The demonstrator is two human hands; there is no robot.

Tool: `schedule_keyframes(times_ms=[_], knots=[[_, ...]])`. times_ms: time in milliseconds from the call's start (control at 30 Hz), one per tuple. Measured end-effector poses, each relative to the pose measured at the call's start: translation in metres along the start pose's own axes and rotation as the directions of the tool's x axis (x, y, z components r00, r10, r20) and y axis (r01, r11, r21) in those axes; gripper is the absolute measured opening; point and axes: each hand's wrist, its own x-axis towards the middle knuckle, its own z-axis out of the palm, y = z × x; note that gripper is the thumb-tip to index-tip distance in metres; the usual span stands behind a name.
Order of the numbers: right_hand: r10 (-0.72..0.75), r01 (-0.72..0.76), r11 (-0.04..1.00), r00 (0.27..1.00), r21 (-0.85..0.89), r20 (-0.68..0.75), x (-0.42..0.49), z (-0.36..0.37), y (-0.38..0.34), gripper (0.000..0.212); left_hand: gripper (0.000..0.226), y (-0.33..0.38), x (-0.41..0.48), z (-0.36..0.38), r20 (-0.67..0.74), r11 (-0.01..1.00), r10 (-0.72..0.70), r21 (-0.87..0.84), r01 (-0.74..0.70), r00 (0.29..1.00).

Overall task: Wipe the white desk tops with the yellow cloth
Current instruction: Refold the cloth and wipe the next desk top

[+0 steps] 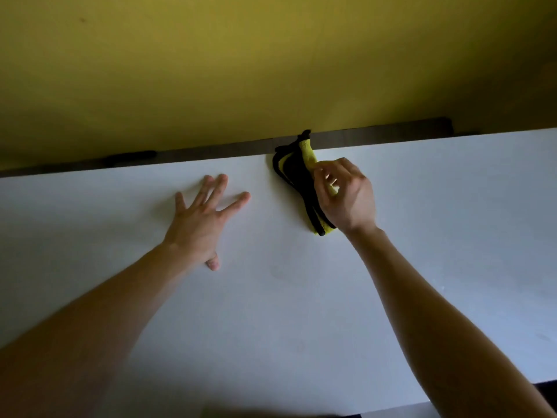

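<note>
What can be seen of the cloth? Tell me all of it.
The cloth is yellow with black edging and a dark side, soft and fleecy by its look. It lies bunched and folded into a long strip on the white desk, at the far edge, one end poking over the dark strip behind it. The right hand grips its near half, fingers curled over the yellow part. The left hand lies flat on the desk, apart from it.
</note>
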Motion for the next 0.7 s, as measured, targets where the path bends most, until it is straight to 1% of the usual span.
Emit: schedule_keyframes(times_ms=[33, 67, 100, 133, 167, 200, 233, 267, 300, 333, 400, 467, 500, 533, 600, 667, 700], knots=[[0.134, -0.131, 0.990, 0.989, 0.047, -0.066, 0.008, -0.004, 0.000, 0.027, 0.170, 0.000, 0.000, 0.000, 0.002, 1.000, 0.000, -0.001, 0.000, 1.000], [0.231, -0.228, 0.973, 0.967, 0.042, -0.104, 0.016, -0.007, 0.000, 0.036, 0.169, 0.000, 0.001, -0.001, 0.006, 1.000, 0.001, -0.003, -0.001, 1.000], [0.260, -0.263, 0.965, 0.961, -0.012, -0.098, 0.023, -0.006, 0.000, 0.046, 0.169, 0.001, 0.001, -0.001, 0.010, 1.000, 0.002, -0.008, -0.002, 1.000], [0.232, -0.236, 0.968, 0.971, -0.081, -0.056, 0.030, -0.003, -0.002, 0.051, 0.169, 0.001, 0.001, -0.001, 0.012, 1.000, 0.000, -0.010, 0.000, 1.000], [0.188, -0.185, 0.975, 0.982, -0.126, 0.007, 0.036, 0.002, -0.005, 0.050, 0.170, 0.001, 0.001, -0.001, 0.013, 1.000, -0.004, -0.008, 0.004, 1.000], [0.153, -0.142, 0.979, 0.986, -0.146, 0.066, 0.042, 0.007, -0.008, 0.041, 0.170, 0.001, 0.001, 0.000, 0.013, 1.000, -0.007, -0.005, 0.007, 1.000], [0.147, -0.129, 0.980, 0.983, -0.154, 0.108, 0.048, 0.011, -0.009, 0.032, 0.171, 0.001, 0.001, 0.000, 0.011, 1.000, -0.009, -0.002, 0.009, 1.000], [0.174, -0.149, 0.973, 0.974, -0.176, 0.142, 0.053, 0.013, -0.011, 0.026, 0.172, 0.001, 0.002, 0.001, 0.008, 1.000, -0.009, 0.000, 0.009, 1.000], [0.219, -0.179, 0.960, 0.959, -0.214, 0.180, 0.058, 0.013, -0.013, 0.027, 0.172, 0.001, 0.002, 0.001, 0.006, 1.000, -0.010, -0.001, 0.010, 1.000], [0.259, -0.204, 0.948, 0.940, -0.245, 0.220, 0.060, 0.013, -0.015, 0.032, 0.172, 0.001, 0.002, 0.002, 0.003, 1.000, -0.011, -0.004, 0.011, 1.000], [0.272, -0.199, 0.943, 0.923, -0.269, 0.271, 0.061, 0.011, -0.019, 0.038, 0.173, 0.000, 0.002, 0.002, 0.001, 1.000, -0.013, -0.007, 0.013, 1.000], [0.249, -0.167, 0.942, 0.929, -0.292, 0.273, 0.059, 0.008, -0.023, 0.040, 0.173, 0.000, 0.003, 0.003, -0.001, 1.000, -0.014, -0.007, 0.014, 1.000], [0.221, -0.141, 0.943, 0.942, -0.302, 0.251, 0.058, 0.007, -0.025, 0.042, 0.173, 0.000, 0.003, 0.003, -0.002, 1.000, -0.015, -0.004, 0.015, 1.000], [0.167, -0.099, 0.947, 0.964, -0.306, 0.207, 0.055, 0.005, -0.028, 0.043, 0.173, 0.000, 0.003, 0.003, -0.001, 1.000, -0.014, -0.001, 0.014, 1.000], [0.010, 0.015, 0.952, 0.997, -0.306, 0.080, 0.046, 0.003, -0.027, 0.036, 0.172, 0.001, 0.002, 0.002, 0.001, 1.000, -0.013, 0.000, 0.013, 1.000], [-0.134, 0.125, 0.944, 0.991, -0.304, -0.008, 0.034, 0.002, -0.021, 0.023, 0.173, 0.001, 0.002, 0.001, 0.000, 1.000, -0.015, -0.003, 0.015, 1.000], [-0.191, 0.182, 0.939, 0.982, -0.291, -0.001, 0.027, 0.004, -0.019, 0.020, 0.173, 0.001, 0.003, 0.001, -0.002, 1.000, -0.014, -0.003, 0.014, 1.000]])
